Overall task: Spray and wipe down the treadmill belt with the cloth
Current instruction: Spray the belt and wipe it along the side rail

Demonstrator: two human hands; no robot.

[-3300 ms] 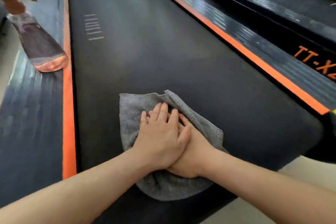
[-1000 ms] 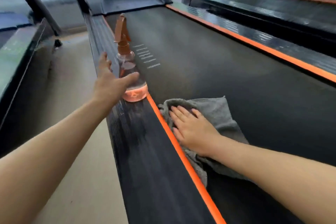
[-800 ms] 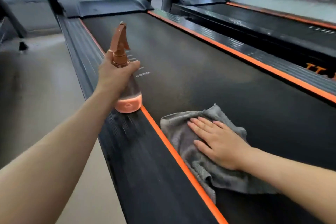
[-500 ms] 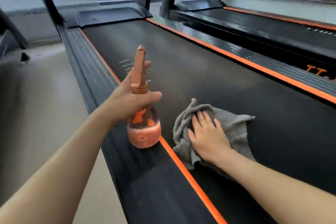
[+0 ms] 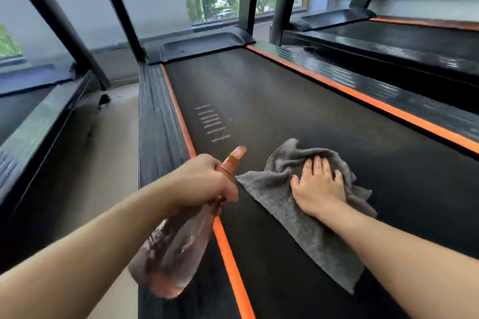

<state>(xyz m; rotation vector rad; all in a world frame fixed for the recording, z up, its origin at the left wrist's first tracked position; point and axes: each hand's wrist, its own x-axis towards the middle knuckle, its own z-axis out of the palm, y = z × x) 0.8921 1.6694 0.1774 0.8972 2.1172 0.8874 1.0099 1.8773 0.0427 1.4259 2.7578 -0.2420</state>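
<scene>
Spray bottle: lifted off the side rail where it stood half a second ago, and now tipped nearly flat in mid-air, blurred by motion.
Left fingers: the left hand is curled tight round the bottle's neck; whether a finger sits on the trigger cannot be told.
Right fingers: the right hand lies flat on the grey cloth, fingers slightly spread, tips pushed into a bunched fold.
Bottle axis: base at 7 o'clock, orange nozzle at 1 o'clock, aimed up the belt and just past the cloth's near corner.
Cloth position: at 3 o'clock from the left hand, just beside the nozzle, trailing back toward 5 o'clock under the right forearm.
Treadmill belt: black and open toward 12 o'clock, with printed marks at 11 o'clock from the nozzle.
Orange strip: runs under the bottle, dividing rail from belt.
Key relation: the left hand holds the sprayer and the right holds the wiper, and the bare belt ahead of both lies on the nozzle's line.
Judgement: a spray toward 12 to 1 o'clock looks due before the cloth follows.
</scene>
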